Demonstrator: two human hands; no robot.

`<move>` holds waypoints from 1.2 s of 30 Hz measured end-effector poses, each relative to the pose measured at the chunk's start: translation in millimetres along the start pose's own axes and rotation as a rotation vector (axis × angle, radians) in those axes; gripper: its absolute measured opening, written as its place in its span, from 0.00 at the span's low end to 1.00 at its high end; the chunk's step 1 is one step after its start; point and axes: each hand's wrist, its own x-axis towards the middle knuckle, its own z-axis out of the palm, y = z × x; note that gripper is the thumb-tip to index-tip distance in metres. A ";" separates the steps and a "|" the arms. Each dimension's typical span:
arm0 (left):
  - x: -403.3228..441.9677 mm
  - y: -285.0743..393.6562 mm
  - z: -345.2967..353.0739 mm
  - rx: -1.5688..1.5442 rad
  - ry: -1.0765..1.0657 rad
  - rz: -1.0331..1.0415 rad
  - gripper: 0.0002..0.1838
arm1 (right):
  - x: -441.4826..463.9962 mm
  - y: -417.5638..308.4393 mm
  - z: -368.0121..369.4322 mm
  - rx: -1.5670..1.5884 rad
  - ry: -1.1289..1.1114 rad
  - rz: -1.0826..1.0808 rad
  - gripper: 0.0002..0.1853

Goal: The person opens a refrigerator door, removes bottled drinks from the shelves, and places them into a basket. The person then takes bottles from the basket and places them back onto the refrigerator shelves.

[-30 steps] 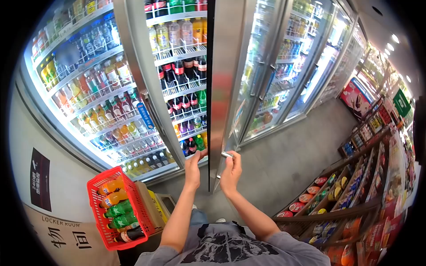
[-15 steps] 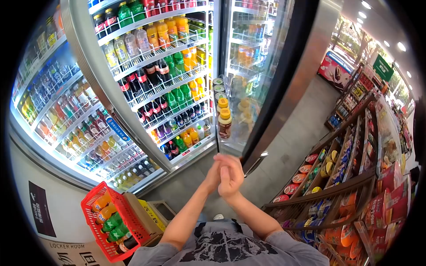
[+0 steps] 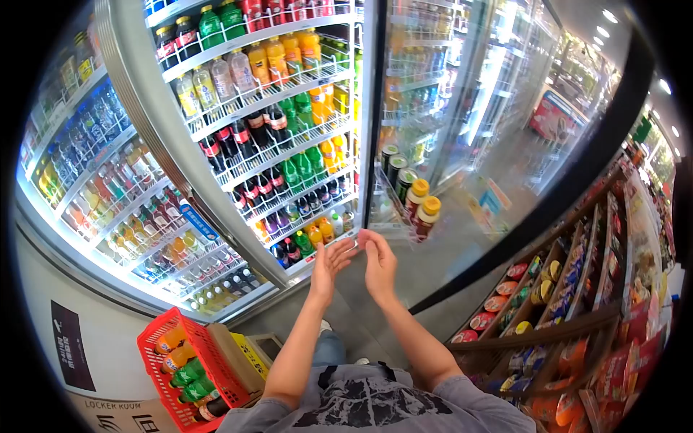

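My left hand (image 3: 331, 270) is raised in front of me with its fingers stretched out, holding nothing. Close beside it, my right hand (image 3: 378, 263) is open too, its fingertips near those of the left. Both are in front of the open drinks fridge, whose wire shelves (image 3: 271, 145) carry rows of bottles. To the right stands its glass door (image 3: 462, 173), with several cans and bottles in a door rack, among them a yellow-capped bottle (image 3: 427, 216). Neither hand touches the door or a bottle.
A red basket (image 3: 160, 319) with orange, green and dark bottles sits at lower left against a cardboard box (image 3: 229, 355). A closed fridge section (image 3: 108, 195) is on the left. Snack shelves (image 3: 538, 333) line the right side above the grey floor (image 3: 368, 307).
The fridge door has swung wider to the right. My hands, close together before, have moved apart a little, and the left fingers have spread out.
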 end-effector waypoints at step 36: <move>276.8 1.9 -370.3 0.053 0.672 -0.034 0.36 | 220.1 384.8 314.0 -0.014 -0.467 0.414 0.19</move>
